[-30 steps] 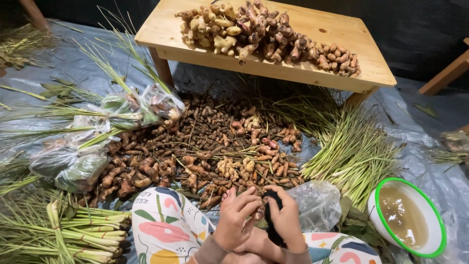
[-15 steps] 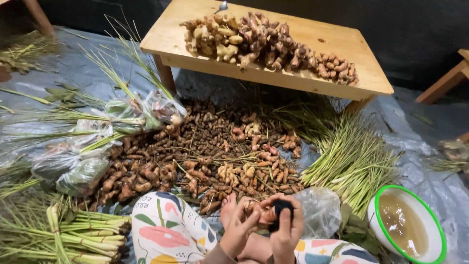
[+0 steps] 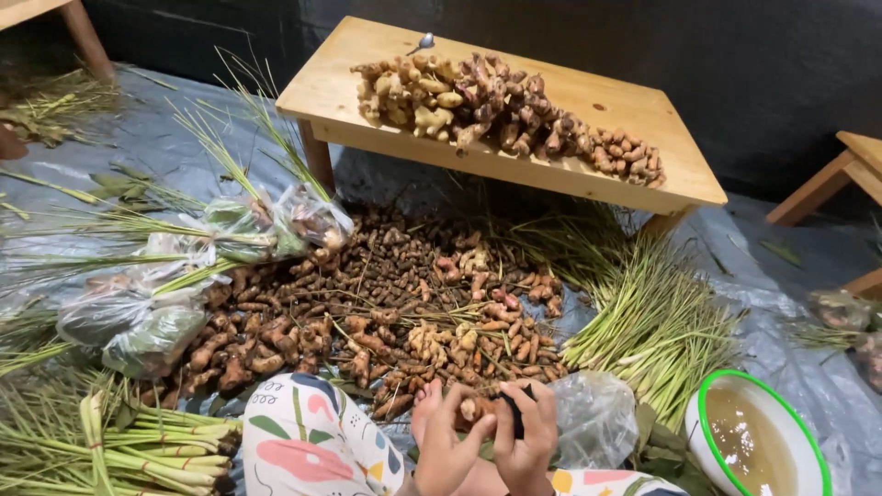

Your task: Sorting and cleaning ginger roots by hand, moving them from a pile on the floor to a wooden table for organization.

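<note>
At the near left, a bundle of lemongrass stalks [image 3: 138, 445] lies flat, pale green and fibrous, the cut ends pointing right. Just beyond it sit clear plastic bags [image 3: 147, 317], crinkled and knotted, stuffed with leaves and roots. A broad heap of brown roots [image 3: 367, 303], knobby and finger-shaped, covers the middle of the grey plastic sheet [image 3: 790, 367] on the floor.

Near centre, above a lap in flower-patterned cloth [image 3: 312, 441], the left hand [image 3: 447, 439] curls its grip around a small orange-brown root piece [image 3: 470, 409], fingers pressed to it. The right hand [image 3: 525, 441] touches the left, its grip closed on a small dark object [image 3: 514, 413]; what that object is cannot be told. A limp clear bag [image 3: 593, 418] lies just beside the right hand.

Far centre, a low wooden worktop [image 3: 643, 184] with smooth pale boards carries a long pile of ginger [image 3: 496, 106], lumpy and tan, running almost to its right edge; its near left part is bare. Right of the heap, thin green stalks [image 3: 652, 321] fan out. At the near right stands a white bowl with a green rim [image 3: 703, 409], holding cloudy brown liquid. Bare sheet shows at far left and far right.
</note>
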